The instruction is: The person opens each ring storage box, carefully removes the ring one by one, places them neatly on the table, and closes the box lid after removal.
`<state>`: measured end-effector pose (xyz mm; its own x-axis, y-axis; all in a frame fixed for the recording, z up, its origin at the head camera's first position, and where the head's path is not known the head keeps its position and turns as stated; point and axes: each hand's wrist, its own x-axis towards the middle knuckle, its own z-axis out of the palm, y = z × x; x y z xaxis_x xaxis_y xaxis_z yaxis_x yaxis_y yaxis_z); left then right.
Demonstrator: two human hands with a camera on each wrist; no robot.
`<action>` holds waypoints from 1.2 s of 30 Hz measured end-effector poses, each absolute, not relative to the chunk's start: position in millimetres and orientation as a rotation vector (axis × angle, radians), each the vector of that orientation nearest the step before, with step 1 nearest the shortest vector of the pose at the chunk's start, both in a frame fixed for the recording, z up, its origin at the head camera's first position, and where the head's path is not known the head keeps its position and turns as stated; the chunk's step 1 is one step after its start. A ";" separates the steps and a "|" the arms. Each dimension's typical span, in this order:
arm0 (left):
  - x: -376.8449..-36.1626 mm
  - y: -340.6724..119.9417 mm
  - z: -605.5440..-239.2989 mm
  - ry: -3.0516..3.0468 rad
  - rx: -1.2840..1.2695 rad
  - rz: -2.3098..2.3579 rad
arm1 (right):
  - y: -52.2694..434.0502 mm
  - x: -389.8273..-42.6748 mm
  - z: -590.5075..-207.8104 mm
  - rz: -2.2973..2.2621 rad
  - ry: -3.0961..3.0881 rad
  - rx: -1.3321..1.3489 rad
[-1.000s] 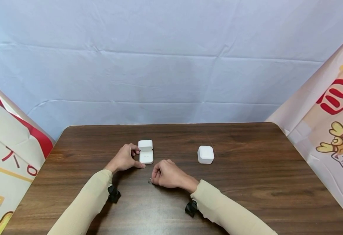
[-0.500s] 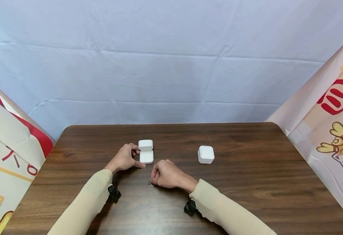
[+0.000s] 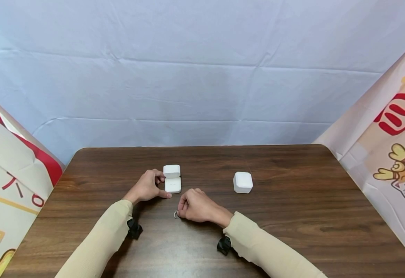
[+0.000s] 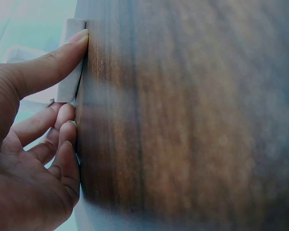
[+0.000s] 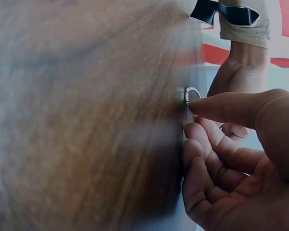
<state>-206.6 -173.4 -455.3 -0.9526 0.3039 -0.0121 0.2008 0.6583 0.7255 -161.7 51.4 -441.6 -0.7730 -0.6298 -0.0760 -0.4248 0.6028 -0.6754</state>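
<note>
A white ring box [image 3: 172, 186] stands on the wooden table with its lid raised, showing a pale insert. My left hand [image 3: 147, 188] grips it from the left, thumb along the front edge and fingertips by the hinge side. In the left wrist view, the thumb presses the box [image 4: 67, 86] and the other fingers curl close to the tabletop. Nearer to me, my right hand [image 3: 197, 206] pinches a small silver ring [image 3: 176, 215] by one side. In the right wrist view, the ring [image 5: 187, 98] has a beaded or stone-set band; the thumb hides part of it.
A second white box [image 3: 243, 182], lid closed, stands to the right on the brown table [image 3: 292, 216]. A pale cloth [image 3: 202, 85] hangs behind the table's back edge. Printed cloths hang at both sides. Black wrist cameras [image 3: 134, 229] sit on both sleeves.
The ring has turned slightly in my right fingertips, so its round loop shows more openly. My right hand has shifted very little. The left hand and both boxes stay in place.
</note>
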 end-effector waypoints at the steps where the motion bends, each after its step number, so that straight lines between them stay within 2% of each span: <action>1: -206.6 -173.4 -455.3 2.737 0.419 1.176 | 51.5 -161.8 -441.6 -0.949 2.525 -0.855; 36: -208.3 -173.8 -455.4 2.734 0.414 1.189 | 50.5 -162.0 -442.8 -0.968 2.537 -0.818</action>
